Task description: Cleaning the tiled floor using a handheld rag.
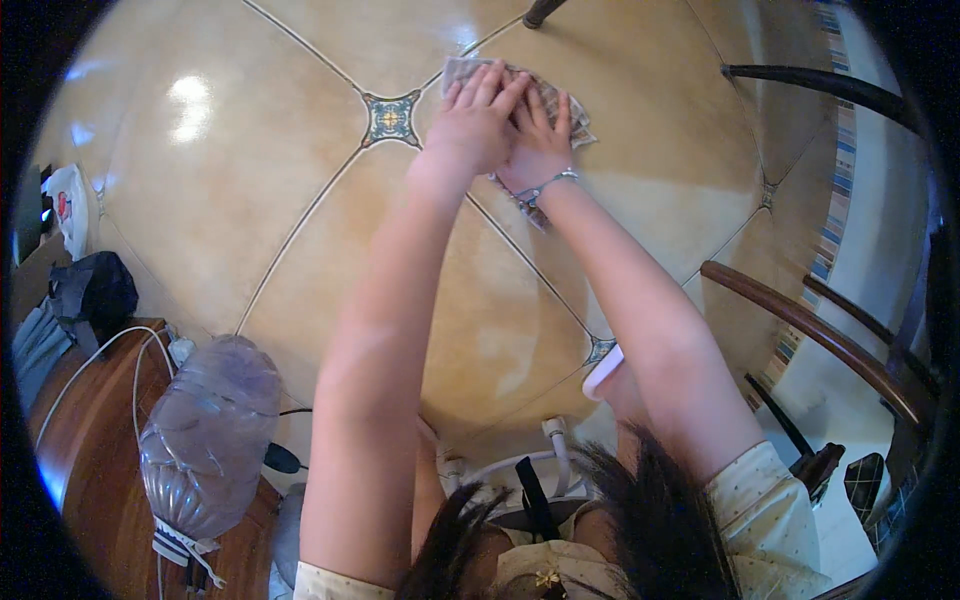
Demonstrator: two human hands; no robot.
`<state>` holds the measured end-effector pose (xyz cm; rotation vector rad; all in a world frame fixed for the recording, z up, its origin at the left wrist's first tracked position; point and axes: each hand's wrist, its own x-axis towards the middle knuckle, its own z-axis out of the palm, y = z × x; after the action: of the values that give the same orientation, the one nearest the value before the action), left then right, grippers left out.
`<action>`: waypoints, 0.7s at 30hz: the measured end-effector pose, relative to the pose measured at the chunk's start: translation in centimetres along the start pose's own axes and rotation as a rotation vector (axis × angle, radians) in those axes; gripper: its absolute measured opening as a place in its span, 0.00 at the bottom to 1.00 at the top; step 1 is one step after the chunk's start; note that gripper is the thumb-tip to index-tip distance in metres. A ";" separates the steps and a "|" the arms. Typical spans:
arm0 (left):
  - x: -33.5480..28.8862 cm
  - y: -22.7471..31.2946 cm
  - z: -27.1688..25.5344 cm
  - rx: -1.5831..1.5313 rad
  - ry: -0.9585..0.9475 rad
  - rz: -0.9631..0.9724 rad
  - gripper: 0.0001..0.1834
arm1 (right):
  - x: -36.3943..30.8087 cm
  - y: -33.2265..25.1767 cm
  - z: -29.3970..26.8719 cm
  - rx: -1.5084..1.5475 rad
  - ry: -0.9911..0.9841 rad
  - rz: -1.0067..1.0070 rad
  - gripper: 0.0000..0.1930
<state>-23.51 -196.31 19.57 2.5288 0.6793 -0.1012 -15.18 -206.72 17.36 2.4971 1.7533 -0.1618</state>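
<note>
Both arms stretch forward to a checked, greyish-pink cloth [462,69] lying crumpled on the tiled floor [300,60]. My left hand [475,122] presses down flat, fingers extended over the cloth's upper left part. Beside it, my right hand [541,148] also lies flat with its fingers spread, and the two hands touch, the left partly overlapping the right. A bracelet [545,187] circles the right wrist. One edge of the cloth shows past the right fingers, and a corner sticks out below the right wrist. Most of its middle is hidden under the hands.
On the left, a clear plastic bag [212,430] rests on brown wooden furniture [95,440] with a white cable [95,350]. A black bag [95,290] sits behind it. Dark chair legs [830,83] and a curved wooden piece [820,335] stand at the right, near the tiled wall edge [838,180].
</note>
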 end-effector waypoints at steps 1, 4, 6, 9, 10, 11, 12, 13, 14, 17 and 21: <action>-1.0 -1.6 -0.8 0.024 -0.032 -0.022 0.44 | 0.6 -1.5 -0.9 -0.045 -0.081 -0.065 0.32; -4.3 -4.9 -2.5 -0.018 -0.041 -0.053 0.45 | 1.3 -4.6 -0.7 -0.066 -0.116 -0.157 0.30; -7.1 -6.8 -2.9 -0.007 -0.034 -0.066 0.46 | 1.0 -6.6 -0.7 0.037 0.022 -0.304 0.28; -11.6 -8.1 -2.9 0.060 -0.114 -0.126 0.48 | -0.9 -9.2 -0.7 0.131 -0.046 -0.373 0.28; -13.1 -7.9 -2.4 0.064 -0.113 -0.128 0.48 | -1.9 -10.0 -0.3 0.145 -0.070 -0.403 0.28; -14.9 -8.0 -1.8 0.076 -0.083 -0.136 0.47 | -3.1 -10.8 -0.3 0.174 0.020 -0.437 0.28; -16.7 -8.0 -1.1 0.088 -0.052 -0.141 0.47 | -4.4 -11.6 -0.2 0.183 0.027 -0.440 0.28; -18.3 -7.1 -0.5 0.097 -0.075 -0.171 0.47 | -5.8 -12.1 -0.1 0.167 -0.055 -0.470 0.28; -19.7 -6.2 0.0 0.104 -0.076 -0.170 0.47 | -7.0 -12.5 -0.2 0.151 -0.132 -0.499 0.28; -23.3 -3.6 1.8 0.185 -0.129 -0.231 0.48 | -11.1 -13.0 0.3 0.175 -0.136 -0.529 0.27; -26.1 0.2 3.0 0.224 -0.313 -0.280 0.57 | -16.2 -12.9 1.1 0.185 -0.145 -0.538 0.30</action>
<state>-46.03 -209.61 22.25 2.5263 0.9286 -0.6905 -32.85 -217.60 18.39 1.9867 2.3885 -0.5444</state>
